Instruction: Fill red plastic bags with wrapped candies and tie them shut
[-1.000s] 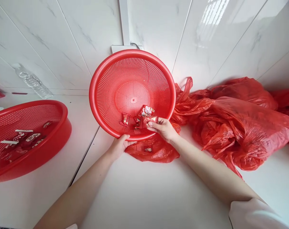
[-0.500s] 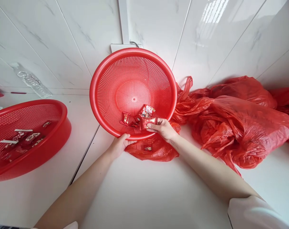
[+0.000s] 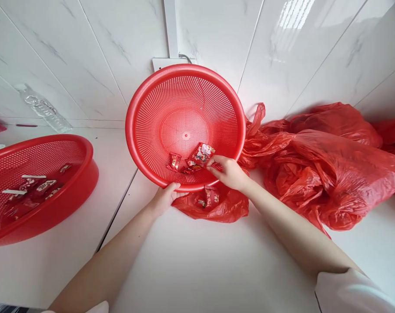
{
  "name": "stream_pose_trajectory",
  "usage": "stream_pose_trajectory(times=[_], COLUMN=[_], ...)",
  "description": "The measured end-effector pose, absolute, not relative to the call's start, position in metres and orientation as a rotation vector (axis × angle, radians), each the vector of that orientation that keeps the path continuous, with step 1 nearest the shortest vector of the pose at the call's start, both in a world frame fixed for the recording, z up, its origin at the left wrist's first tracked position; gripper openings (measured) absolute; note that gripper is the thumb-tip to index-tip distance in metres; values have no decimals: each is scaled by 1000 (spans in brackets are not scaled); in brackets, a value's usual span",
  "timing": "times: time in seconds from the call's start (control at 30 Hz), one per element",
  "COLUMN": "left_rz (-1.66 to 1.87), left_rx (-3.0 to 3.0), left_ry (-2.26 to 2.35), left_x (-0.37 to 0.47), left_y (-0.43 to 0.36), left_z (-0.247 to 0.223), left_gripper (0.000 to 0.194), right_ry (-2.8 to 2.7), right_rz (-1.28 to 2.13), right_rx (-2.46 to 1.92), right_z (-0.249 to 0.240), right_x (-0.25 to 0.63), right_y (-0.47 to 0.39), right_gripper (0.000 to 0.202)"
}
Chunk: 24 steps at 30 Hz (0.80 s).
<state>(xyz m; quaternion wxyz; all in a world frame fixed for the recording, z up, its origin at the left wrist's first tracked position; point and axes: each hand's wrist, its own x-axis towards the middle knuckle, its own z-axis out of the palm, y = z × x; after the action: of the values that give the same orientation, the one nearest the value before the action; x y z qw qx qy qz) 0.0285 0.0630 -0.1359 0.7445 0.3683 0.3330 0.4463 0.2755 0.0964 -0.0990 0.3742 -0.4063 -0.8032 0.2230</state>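
A round red mesh basket (image 3: 185,69) is tipped toward me, with several small red wrapped snack packets lying low inside. My left hand (image 3: 163,198) grips its near rim, thumb over the edge and fingers below, by the mouth of a red plastic bag (image 3: 228,208). Inside the basket's near right side, my right hand (image 3: 230,172) has thumb and fingers closed at the edge of a red snack packet (image 3: 203,152) with a picture on it. Left of that lies another red packet (image 3: 174,161). In the bag's opening rests a red packet (image 3: 212,196).
A second red basket (image 3: 93,167) at the left holds several red packets and two white strips. Behind it a clear plastic bottle (image 3: 47,108) leans on the tiled wall (image 3: 102,52). Full red plastic bags (image 3: 347,174) are piled at the right on the white table (image 3: 197,269).
My right hand has let go of a red packet, which is now in the bag below the rim, and has moved to the pictured packet in the basket. My left hand stays on the rim.
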Motion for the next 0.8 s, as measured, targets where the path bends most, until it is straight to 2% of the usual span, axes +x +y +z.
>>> stream_pose_trajectory(times=[0.07,0.2,0.5,0.6,0.8], left_rz=[958,897,933,906,897], left_rx=[831,842,832,833,817], left_ry=[712,692,650,660,654], left_x=[28,32,37,36,36], left_y=[62,58,56,56,56], left_z=[-138,-138,-135,-135,-135], left_gripper=[37,38,41,41,43], right_ry=[-2228,-2498,-2441,-2392,-1839], right_rz=[468,355,443,644,1441], right_rx=[-983,-993,-860,-799,-840], right_z=[-107,-118,-111,-112,-116], right_x=[271,263,263,266,272], right_y=[95,91,91,95,107], right_gripper=[26,55,33,30,34])
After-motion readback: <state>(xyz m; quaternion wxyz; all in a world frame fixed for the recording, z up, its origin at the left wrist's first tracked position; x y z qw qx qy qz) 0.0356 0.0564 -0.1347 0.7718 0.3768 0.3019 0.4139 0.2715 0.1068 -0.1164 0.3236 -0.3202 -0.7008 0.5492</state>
